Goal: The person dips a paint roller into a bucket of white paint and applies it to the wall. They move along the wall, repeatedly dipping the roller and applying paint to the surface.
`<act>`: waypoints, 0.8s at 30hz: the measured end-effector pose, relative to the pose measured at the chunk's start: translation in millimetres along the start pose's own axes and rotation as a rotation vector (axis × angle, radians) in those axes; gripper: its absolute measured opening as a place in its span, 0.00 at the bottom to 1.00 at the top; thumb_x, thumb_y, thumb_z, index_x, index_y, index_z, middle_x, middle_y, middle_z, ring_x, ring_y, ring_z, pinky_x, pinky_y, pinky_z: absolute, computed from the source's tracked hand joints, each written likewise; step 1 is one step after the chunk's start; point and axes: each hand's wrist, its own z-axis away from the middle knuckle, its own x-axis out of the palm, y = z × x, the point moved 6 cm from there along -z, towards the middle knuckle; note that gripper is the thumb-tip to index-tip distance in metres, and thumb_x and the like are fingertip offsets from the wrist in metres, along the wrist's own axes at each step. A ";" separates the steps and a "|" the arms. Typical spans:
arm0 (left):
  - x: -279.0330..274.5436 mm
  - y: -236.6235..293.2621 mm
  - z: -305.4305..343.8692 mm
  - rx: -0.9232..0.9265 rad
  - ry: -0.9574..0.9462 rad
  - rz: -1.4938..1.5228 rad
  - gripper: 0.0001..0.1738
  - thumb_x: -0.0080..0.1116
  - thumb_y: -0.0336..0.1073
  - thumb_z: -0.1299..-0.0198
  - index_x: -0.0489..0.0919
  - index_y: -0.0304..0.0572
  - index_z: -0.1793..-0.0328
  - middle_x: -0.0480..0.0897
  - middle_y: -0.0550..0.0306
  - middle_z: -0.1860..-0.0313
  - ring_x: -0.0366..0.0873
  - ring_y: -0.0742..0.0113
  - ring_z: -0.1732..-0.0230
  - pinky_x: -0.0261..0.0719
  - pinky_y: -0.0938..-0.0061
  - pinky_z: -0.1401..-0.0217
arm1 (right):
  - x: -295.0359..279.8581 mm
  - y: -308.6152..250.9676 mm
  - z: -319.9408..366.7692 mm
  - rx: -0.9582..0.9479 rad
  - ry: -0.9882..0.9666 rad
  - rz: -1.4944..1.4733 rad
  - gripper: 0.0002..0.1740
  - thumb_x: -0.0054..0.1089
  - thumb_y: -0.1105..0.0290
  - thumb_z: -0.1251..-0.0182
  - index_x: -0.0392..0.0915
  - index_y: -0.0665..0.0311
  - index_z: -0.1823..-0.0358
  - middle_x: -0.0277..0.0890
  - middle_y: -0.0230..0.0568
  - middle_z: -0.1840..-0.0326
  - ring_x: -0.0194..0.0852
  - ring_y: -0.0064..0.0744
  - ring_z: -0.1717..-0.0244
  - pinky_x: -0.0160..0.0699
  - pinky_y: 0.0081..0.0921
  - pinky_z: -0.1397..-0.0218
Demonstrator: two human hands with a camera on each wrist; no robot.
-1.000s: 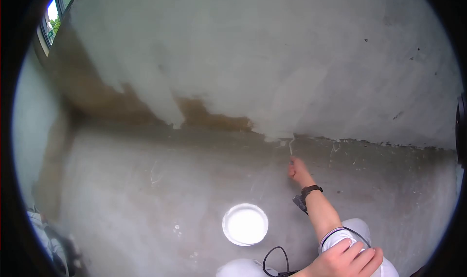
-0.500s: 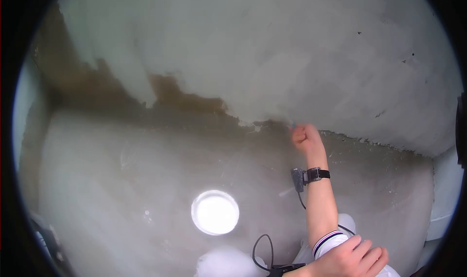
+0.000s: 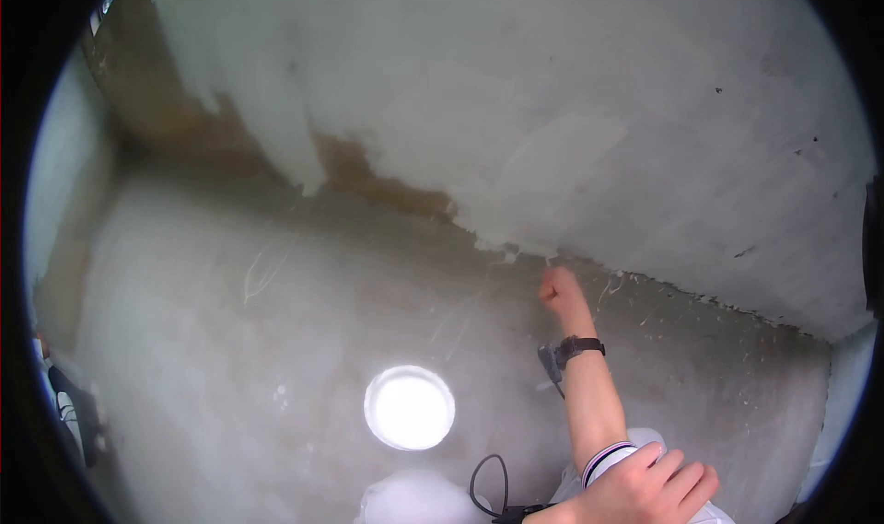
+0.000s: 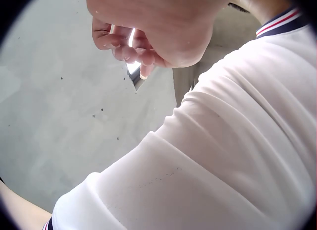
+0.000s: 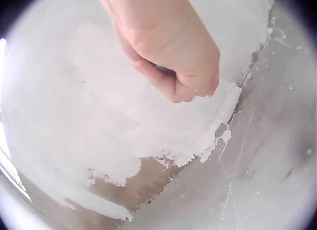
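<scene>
Here, tub (image 3: 366,413) of white material (image 3: 410,409), right hand (image 3: 564,292) clamped on mostly hidden object (image 5: 164,68), left hand (image 3: 649,489) loosely curled

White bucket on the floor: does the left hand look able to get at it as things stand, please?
Probably yes: the left hand looks empty and nothing covers the bucket, though a cable loop sits near the path.
</scene>
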 end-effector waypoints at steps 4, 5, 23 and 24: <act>1.1 3.5 0.1 0.033 0.017 0.009 0.08 0.58 0.40 0.59 0.75 0.47 0.75 0.65 0.65 0.80 0.66 0.70 0.78 0.60 0.74 0.76 | 43.5 -4.0 47.4 -0.086 -0.011 0.323 0.09 0.43 0.77 0.28 0.63 0.61 0.71 0.56 0.23 0.83 0.48 0.15 0.87 0.49 0.17 0.86; -1.0 5.0 1.2 0.021 0.021 0.016 0.08 0.58 0.40 0.59 0.75 0.47 0.75 0.65 0.65 0.80 0.66 0.70 0.78 0.60 0.74 0.76 | 55.5 -8.6 56.6 -0.086 -0.054 0.384 0.09 0.43 0.78 0.28 0.63 0.61 0.71 0.56 0.22 0.83 0.48 0.15 0.87 0.50 0.17 0.86; -58.6 -3.4 9.4 -0.019 0.090 0.010 0.08 0.58 0.38 0.59 0.76 0.43 0.73 0.64 0.65 0.80 0.63 0.70 0.78 0.59 0.74 0.76 | 33.9 56.6 6.1 -0.013 0.028 -0.073 0.06 0.45 0.77 0.29 0.63 0.60 0.66 0.56 0.24 0.80 0.49 0.14 0.85 0.48 0.18 0.84; -59.7 -2.8 9.8 -0.019 0.093 0.022 0.08 0.58 0.38 0.59 0.76 0.43 0.73 0.64 0.65 0.80 0.63 0.70 0.78 0.59 0.74 0.76 | 30.5 53.1 9.0 -0.020 0.038 -0.073 0.06 0.45 0.77 0.29 0.63 0.60 0.66 0.56 0.24 0.80 0.49 0.14 0.85 0.48 0.18 0.84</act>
